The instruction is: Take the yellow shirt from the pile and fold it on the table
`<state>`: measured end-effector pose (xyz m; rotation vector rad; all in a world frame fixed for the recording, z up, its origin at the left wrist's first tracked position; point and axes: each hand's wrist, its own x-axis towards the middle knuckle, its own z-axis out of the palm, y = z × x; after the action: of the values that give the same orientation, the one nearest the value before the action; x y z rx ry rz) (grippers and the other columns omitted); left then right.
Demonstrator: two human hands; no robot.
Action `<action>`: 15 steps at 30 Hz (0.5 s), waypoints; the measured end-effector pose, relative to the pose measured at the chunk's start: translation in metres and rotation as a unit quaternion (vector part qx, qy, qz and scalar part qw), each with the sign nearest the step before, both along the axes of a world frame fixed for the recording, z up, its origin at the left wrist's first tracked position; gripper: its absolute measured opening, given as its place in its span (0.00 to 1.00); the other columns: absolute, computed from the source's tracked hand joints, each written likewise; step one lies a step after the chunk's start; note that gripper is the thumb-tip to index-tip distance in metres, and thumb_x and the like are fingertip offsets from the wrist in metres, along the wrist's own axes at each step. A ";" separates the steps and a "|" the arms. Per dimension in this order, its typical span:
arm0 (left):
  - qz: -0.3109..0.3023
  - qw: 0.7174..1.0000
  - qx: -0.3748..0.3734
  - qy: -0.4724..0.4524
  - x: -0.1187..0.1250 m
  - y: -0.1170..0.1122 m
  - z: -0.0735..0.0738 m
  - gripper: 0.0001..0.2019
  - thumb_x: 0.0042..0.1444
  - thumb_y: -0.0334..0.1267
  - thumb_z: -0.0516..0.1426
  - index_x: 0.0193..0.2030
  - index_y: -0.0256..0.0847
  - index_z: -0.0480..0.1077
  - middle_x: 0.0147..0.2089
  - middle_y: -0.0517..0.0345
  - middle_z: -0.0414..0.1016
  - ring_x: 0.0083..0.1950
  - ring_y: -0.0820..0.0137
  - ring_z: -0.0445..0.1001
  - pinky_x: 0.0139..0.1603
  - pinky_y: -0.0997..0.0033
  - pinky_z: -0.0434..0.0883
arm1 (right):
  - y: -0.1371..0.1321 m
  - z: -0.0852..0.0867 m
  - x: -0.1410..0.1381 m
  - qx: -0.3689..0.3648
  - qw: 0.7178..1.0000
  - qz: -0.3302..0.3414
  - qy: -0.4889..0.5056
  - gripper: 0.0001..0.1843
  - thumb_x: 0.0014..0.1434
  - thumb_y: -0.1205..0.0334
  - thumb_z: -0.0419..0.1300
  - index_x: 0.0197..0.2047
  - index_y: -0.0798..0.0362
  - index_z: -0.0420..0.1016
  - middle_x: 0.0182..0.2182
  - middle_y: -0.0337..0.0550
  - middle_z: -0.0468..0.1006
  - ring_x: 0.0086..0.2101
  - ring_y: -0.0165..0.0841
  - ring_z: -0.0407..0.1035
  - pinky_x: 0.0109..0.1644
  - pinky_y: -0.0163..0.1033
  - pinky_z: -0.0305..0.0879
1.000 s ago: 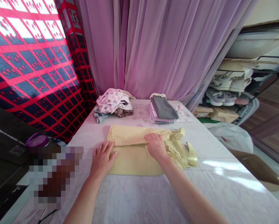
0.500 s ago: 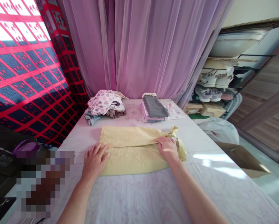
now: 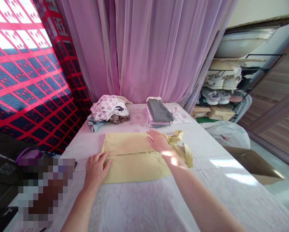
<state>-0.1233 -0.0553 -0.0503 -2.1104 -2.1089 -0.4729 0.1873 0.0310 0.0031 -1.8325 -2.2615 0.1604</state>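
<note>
Across the middle of the pale pink tablecloth [image 3: 139, 206], I read a pale yellow garment [image 3: 132, 167] laid flat as a rough rectangle, one horizontal fold running through it and crumpled yellow ends [image 3: 180, 145] bunched at its right side. Left hand [image 3: 95, 170]: open, palm down on the garment's left edge, not grasping. Right hand [image 3: 157, 140]: open, pressed flat on the upper layer, released. Beyond lies a folded grey-and-pink stack [image 3: 159, 111].

A pale yellow garment [image 3: 132, 167] lies flat, folded into a rectangle; its crumpled end [image 3: 180, 145] bunches at right.
</note>
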 end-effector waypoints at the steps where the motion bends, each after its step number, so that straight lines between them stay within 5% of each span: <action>1: -0.001 1.000 0.001 -0.002 0.000 0.000 0.000 0.21 0.62 0.45 0.49 0.56 0.46 0.74 0.57 0.48 0.75 0.58 0.57 0.71 0.66 0.48 0.58 | 0.002 -0.008 -0.001 -0.017 1.000 -0.001 -0.017 0.25 0.68 0.56 0.48 0.65 0.51 0.66 0.67 0.49 0.62 0.65 0.39 0.56 0.67 0.46 0.48; 7: 0.015 1.000 0.000 -0.002 -0.002 0.001 0.005 0.19 0.61 0.43 0.49 0.51 0.47 0.77 0.54 0.52 0.78 0.56 0.57 0.73 0.63 0.49 0.60 | -0.005 -0.045 0.004 -0.049 0.997 -0.034 -0.051 0.31 0.70 0.47 0.44 0.70 0.50 0.58 0.71 0.51 0.51 0.69 0.42 0.44 0.70 0.53 0.37; 12: 0.018 1.000 0.002 0.020 0.007 0.012 0.025 0.19 0.63 0.44 0.46 0.43 0.44 0.78 0.49 0.51 0.80 0.51 0.57 0.74 0.59 0.52 0.64 | -0.004 -0.046 0.004 -0.044 0.997 -0.031 -0.048 0.31 0.70 0.46 0.43 0.70 0.50 0.57 0.71 0.51 0.51 0.69 0.43 0.44 0.70 0.54 0.37; 15: -0.042 0.999 -0.001 0.008 0.034 0.032 0.035 0.20 0.64 0.43 0.45 0.50 0.43 0.76 0.58 0.51 0.76 0.60 0.58 0.69 0.64 0.54 0.60 | -0.003 -0.046 0.003 -0.043 0.997 -0.035 -0.048 0.31 0.70 0.46 0.43 0.70 0.50 0.57 0.71 0.51 0.51 0.69 0.43 0.43 0.70 0.54 0.36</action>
<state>-0.0896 -0.0235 -0.0157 -2.2032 -2.0186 -0.4608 0.1903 0.0278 -0.0426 -2.0001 -2.2834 0.1634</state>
